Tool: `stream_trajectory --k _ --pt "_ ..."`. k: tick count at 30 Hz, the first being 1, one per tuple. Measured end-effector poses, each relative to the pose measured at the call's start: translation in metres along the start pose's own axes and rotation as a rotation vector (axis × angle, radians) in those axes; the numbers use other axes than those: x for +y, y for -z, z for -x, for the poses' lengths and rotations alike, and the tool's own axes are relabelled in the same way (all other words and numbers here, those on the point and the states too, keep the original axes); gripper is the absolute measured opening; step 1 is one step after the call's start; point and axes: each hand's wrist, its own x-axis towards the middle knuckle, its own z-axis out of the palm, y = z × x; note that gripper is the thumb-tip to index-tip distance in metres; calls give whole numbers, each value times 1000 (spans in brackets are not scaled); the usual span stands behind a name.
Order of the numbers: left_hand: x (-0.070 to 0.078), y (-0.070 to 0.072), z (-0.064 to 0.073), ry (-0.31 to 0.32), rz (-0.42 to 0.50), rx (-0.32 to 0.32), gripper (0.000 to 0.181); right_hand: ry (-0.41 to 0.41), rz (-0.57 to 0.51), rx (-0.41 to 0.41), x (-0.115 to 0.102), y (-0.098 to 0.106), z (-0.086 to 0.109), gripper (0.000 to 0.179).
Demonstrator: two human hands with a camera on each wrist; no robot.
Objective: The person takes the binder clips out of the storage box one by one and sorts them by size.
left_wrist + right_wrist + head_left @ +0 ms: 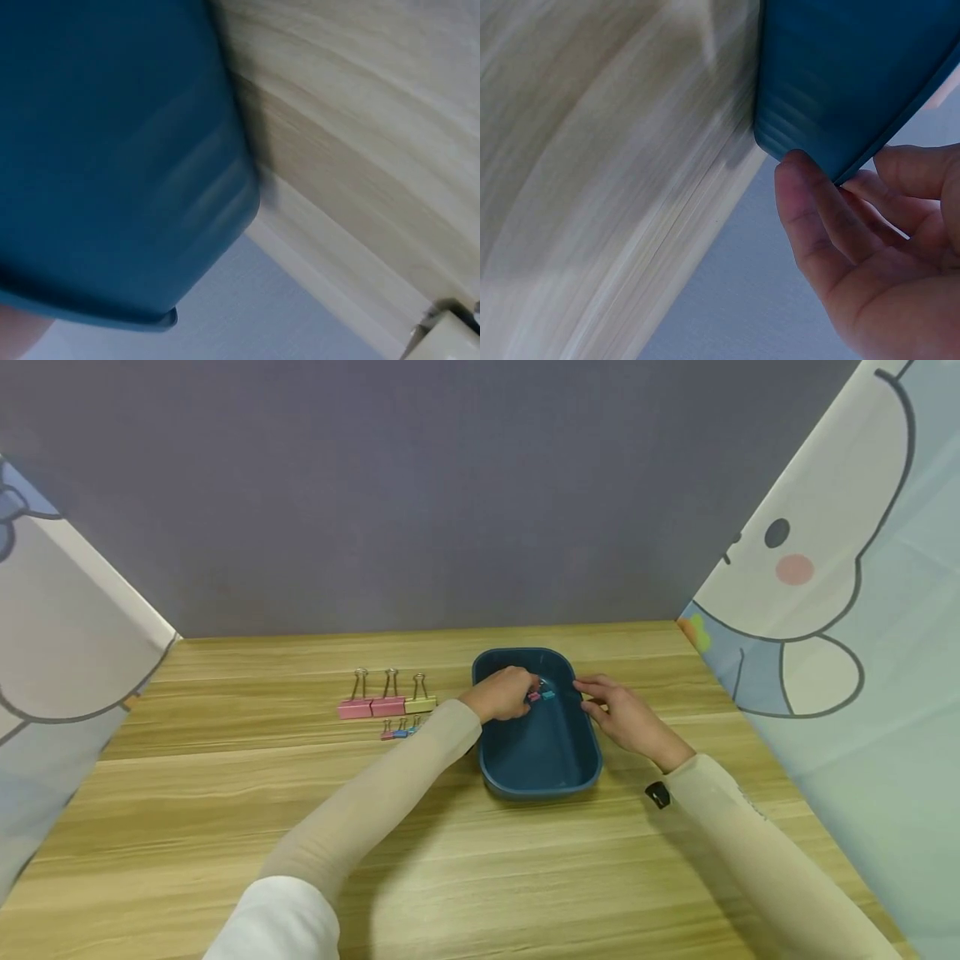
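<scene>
My left hand [504, 693] reaches over the near-left rim into a dark blue plastic bin [538, 752]. Its fingertips are right by a small pink binder clip [534, 697] inside; whether they pinch it cannot be made out. A small teal binder clip [548, 694] lies beside the pink one. At the bin's right rim, my right hand [624, 718] holds the edge lightly. In the right wrist view its thumb and fingers [802, 202] sit around the rim's corner and outer wall. The left wrist view shows mostly the bin's outer side [127, 150].
Left of the bin stand two large pink binder clips [356, 709] and a yellow one [422, 704] in a row, handles up. Small clips [401, 734] line up in front, partly behind the left sleeve. A grey panel [427, 502] backs the wooden table [225, 793].
</scene>
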Motion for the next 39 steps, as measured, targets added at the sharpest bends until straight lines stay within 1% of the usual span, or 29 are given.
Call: stream_trajectory --k 3,9,12,16,21,24,28,34,39 --pt "0 -1 -2 -4 -16 -3 33 -10 -1 1 0 -1 0 38" --pt "0 -2 -3 -20 -18 -16 14 -23 -1 -4 0 -1 0 39" --pt "-2 -4 -4 -22 -12 -20 12 -21 -12 -8 0 -1 -1 39" --pt "-5 -6 -5 -33 1 -13 15 -18 -24 -11 2 -2 -3 39" --pt "-6 -8 -6 -45 12 -2 5 -11 -25 -8 5 -4 -4 38" --pt "-6 -10 -6 -43 21 -7 8 -5 -21 -3 7 -6 -4 38" --pt "-6 -12 -7 -57 29 -14 12 1 -17 3 8 -6 -4 38" --pt "-7 -15 -8 -64 35 2 14 7 -20 3 8 -7 -4 38" --pt "-7 -16 -9 -69 18 10 18 9 -21 5 9 -7 -5 38"
